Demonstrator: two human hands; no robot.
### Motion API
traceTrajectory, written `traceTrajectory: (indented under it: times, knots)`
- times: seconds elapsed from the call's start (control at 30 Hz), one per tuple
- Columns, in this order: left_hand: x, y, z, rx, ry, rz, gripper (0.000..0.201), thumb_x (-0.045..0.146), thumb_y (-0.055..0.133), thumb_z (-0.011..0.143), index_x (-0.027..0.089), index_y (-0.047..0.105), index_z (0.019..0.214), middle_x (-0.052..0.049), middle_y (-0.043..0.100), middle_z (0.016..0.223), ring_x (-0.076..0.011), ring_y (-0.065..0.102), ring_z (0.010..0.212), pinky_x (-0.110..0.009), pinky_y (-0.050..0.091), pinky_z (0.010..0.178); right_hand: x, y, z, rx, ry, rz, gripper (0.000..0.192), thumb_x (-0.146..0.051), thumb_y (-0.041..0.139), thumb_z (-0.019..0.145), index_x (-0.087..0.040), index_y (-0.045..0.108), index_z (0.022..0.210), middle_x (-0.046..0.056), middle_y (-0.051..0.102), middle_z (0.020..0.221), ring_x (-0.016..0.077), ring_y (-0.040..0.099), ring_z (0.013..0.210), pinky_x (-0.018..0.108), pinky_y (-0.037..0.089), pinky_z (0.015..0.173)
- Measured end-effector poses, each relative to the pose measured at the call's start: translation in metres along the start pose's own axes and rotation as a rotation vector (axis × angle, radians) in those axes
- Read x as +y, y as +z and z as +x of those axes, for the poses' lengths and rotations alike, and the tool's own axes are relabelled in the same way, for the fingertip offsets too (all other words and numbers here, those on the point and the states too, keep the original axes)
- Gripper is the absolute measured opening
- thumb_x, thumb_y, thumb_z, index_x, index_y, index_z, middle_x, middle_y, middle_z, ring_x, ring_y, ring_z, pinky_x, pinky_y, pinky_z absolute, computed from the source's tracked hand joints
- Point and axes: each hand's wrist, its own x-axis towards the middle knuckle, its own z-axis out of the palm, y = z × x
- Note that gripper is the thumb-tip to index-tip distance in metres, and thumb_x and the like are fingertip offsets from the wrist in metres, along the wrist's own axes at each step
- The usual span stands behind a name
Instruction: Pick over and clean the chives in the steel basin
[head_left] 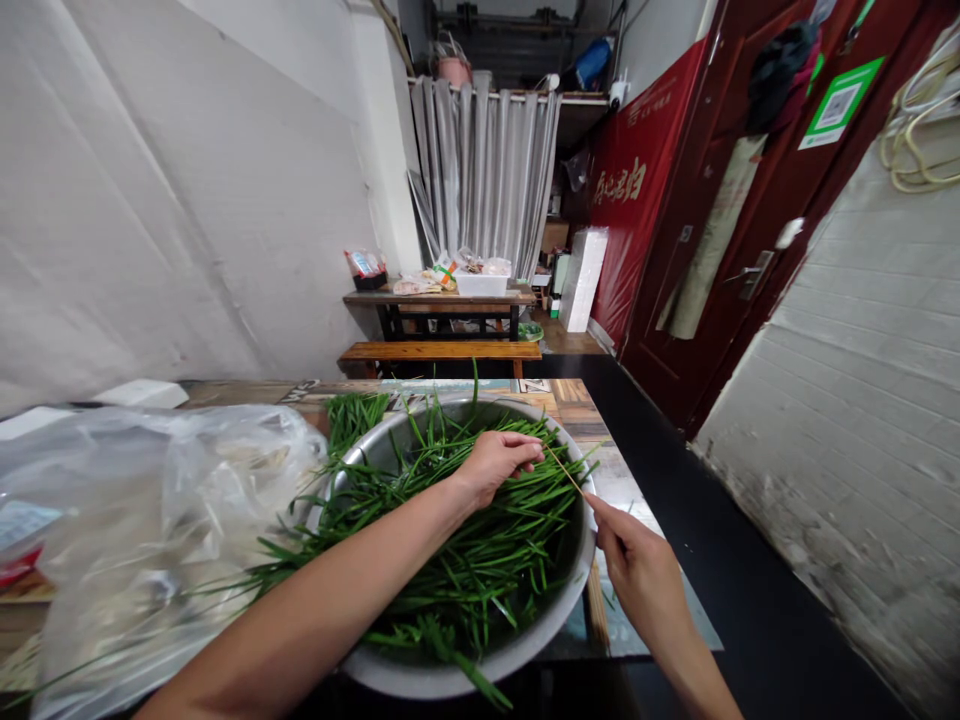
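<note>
– Left to right?
– Bulging clear plastic bag (pixel 169 500) is being seen beside round silver metal basin (pixel 420 678); long green leafy stalks (pixel 469 560) are being held inside, some overhanging.
– Hands?
– Thin tan wooden stick (pixel 564 471) is being pinched: tip by left hand (pixel 499 462) above stalks, other end by right hand (pixel 641 565), near rim.

Left hand (pixel 501 465), centre, and right hand (pixel 637 555), lower right, hold a thin stick (pixel 564 469) above green stalks (pixel 469 555) in a bowl (pixel 420 680).
</note>
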Motion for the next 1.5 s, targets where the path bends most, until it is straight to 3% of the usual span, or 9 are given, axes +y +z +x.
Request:
traceTrajectory:
  times: [0.43, 0.7, 0.8, 0.97, 1.1, 1.27, 1.4, 1.5]
  knots:
    - [0.004, 0.007, -0.007, 0.077, 0.111, 0.163, 0.019, 0.020, 0.066, 0.064, 0.009, 0.070, 0.080, -0.006, 0.068, 0.069, -0.0086, 0.052, 0.053, -0.019, 0.039, 0.051, -0.003, -0.002, 0.001, -0.012, -0.015, -0.032, 0.036, -0.019, 0.038, 0.085, -0.019, 0.065, 0.110, 0.007, 0.072, 0.091, 0.0203, 0.068, 0.076, 0.027, 0.052, 0.066]
    - [0.003, 0.012, -0.012, 0.045, 0.059, 0.083, 0.019, 0.020, 0.066, 0.064, 0.009, 0.070, 0.079, -0.008, 0.069, 0.071, -0.0084, 0.052, 0.051, -0.020, 0.039, 0.048, -0.006, -0.001, 0.001, 0.009, -0.002, -0.039, 0.034, -0.021, 0.039, 0.086, -0.019, 0.065, 0.108, 0.008, 0.072, 0.098, 0.0220, 0.068, 0.085, 0.029, 0.053, 0.070]
    - [-0.001, 0.017, -0.018, -0.020, 0.115, 0.171, 0.019, 0.021, 0.065, 0.064, 0.009, 0.071, 0.077, -0.008, 0.069, 0.074, -0.0100, 0.054, 0.053, -0.021, 0.042, 0.052, -0.009, -0.001, 0.000, 0.015, 0.017, -0.031, 0.034, -0.024, 0.039, 0.087, -0.018, 0.064, 0.108, 0.010, 0.071, 0.099, 0.0230, 0.067, 0.087, 0.030, 0.052, 0.072]
    - [-0.017, 0.030, -0.038, -0.234, 0.264, 0.361, 0.022, 0.025, 0.061, 0.068, 0.015, 0.072, 0.084, -0.005, 0.071, 0.082, -0.0171, 0.063, 0.074, -0.024, 0.047, 0.069, -0.008, 0.000, -0.001, 0.038, 0.058, 0.032, 0.034, -0.030, 0.042, 0.086, -0.014, 0.064, 0.108, 0.014, 0.071, 0.095, 0.0244, 0.068, 0.079, 0.030, 0.053, 0.066]
    - [-0.012, 0.028, -0.038, -0.363, 0.337, 0.485, 0.027, 0.027, 0.054, 0.075, 0.018, 0.069, 0.096, -0.003, 0.069, 0.094, -0.0174, 0.063, 0.084, -0.024, 0.046, 0.076, -0.004, 0.000, -0.003, 0.030, 0.107, 0.139, 0.034, -0.034, 0.043, 0.086, -0.012, 0.064, 0.103, 0.013, 0.072, 0.085, 0.0226, 0.067, 0.069, 0.027, 0.052, 0.058]
    - [0.001, 0.006, 0.006, -0.091, 0.475, 0.831, 0.025, 0.024, 0.055, 0.075, 0.017, 0.070, 0.092, -0.006, 0.069, 0.094, -0.0194, 0.061, 0.087, -0.027, 0.043, 0.081, -0.002, 0.001, -0.004, 0.016, 0.133, 0.181, 0.031, -0.036, 0.041, 0.088, -0.015, 0.061, 0.097, 0.007, 0.067, 0.070, 0.0186, 0.062, 0.058, 0.024, 0.047, 0.053]
    - [-0.007, -0.006, 0.037, -0.046, 0.524, 1.094, 0.022, 0.024, 0.060, 0.070, 0.018, 0.071, 0.088, -0.008, 0.068, 0.090, -0.0209, 0.059, 0.087, -0.028, 0.041, 0.080, -0.001, 0.001, -0.002, 0.030, 0.124, 0.161, 0.030, -0.039, 0.039, 0.089, -0.016, 0.059, 0.086, 0.006, 0.064, 0.066, 0.0188, 0.060, 0.056, 0.024, 0.046, 0.052]
    - [-0.011, -0.007, 0.042, -0.055, 0.538, 1.075, 0.016, 0.023, 0.058, 0.071, 0.018, 0.072, 0.078, -0.007, 0.069, 0.083, -0.0191, 0.060, 0.081, -0.027, 0.041, 0.077, -0.002, -0.001, 0.000, 0.025, 0.117, 0.112, 0.030, -0.038, 0.039, 0.089, -0.017, 0.059, 0.085, 0.006, 0.064, 0.065, 0.0185, 0.059, 0.054, 0.024, 0.044, 0.052]
